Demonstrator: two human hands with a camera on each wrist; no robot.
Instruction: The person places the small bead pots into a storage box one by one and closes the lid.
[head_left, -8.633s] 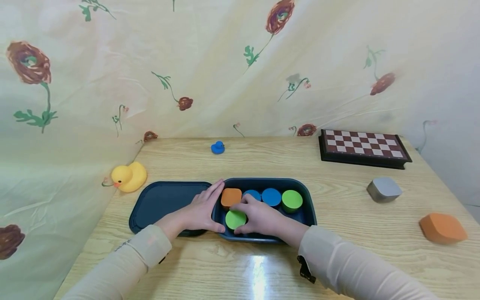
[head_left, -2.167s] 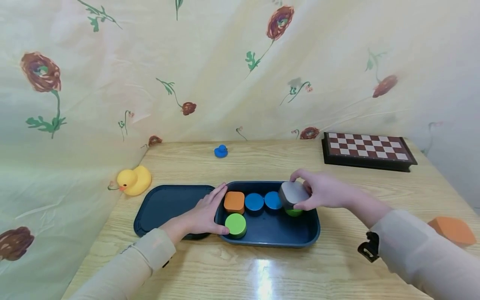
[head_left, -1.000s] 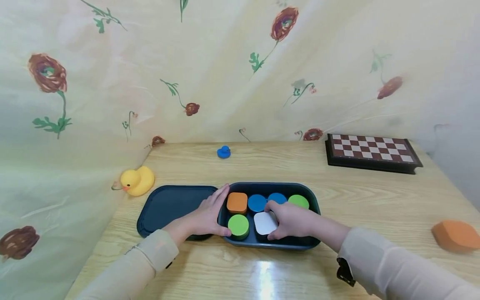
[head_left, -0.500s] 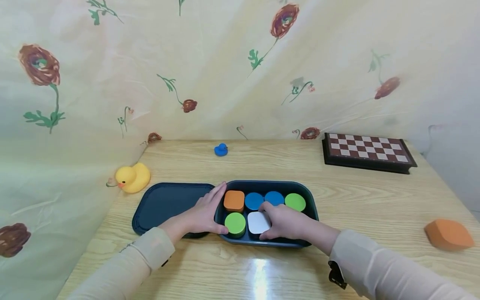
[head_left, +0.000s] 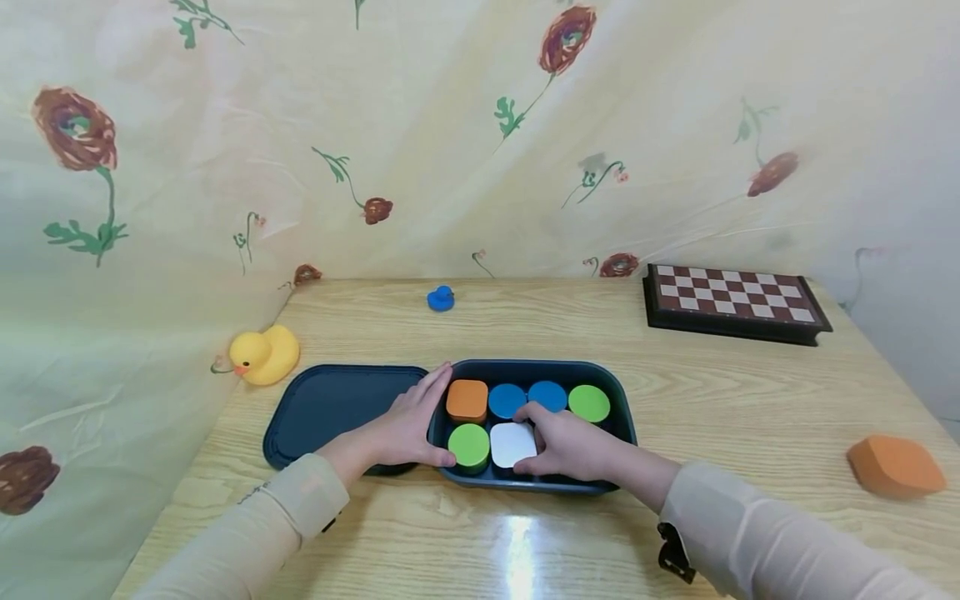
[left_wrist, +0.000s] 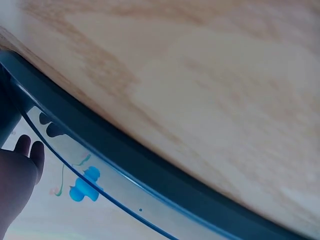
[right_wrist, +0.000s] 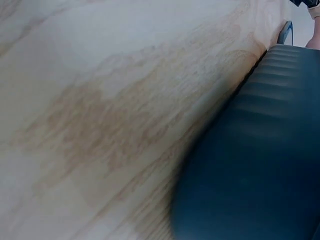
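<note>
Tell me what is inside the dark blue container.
The container holds an orange block, two blue cylinders, two green cylinders and a pale block, pinched by the right hand. The space under this hand is hidden.

- Around the dark blue, rounded, open box [head_left: 525,370], the pale wood-grain desk [head_left: 420,542] gives passage at 12 and 6 o'clock.
- At 9, the left hand [head_left: 408,429] and flat dark blue lid [head_left: 337,408] block.
- At 4, the right hand [head_left: 566,444] and beige-sleeved arm [head_left: 742,525] bar entry.
- Farther out: black-sided chequered board [head_left: 735,298] at 2, orange rounded block [head_left: 896,467] at 3.
</note>
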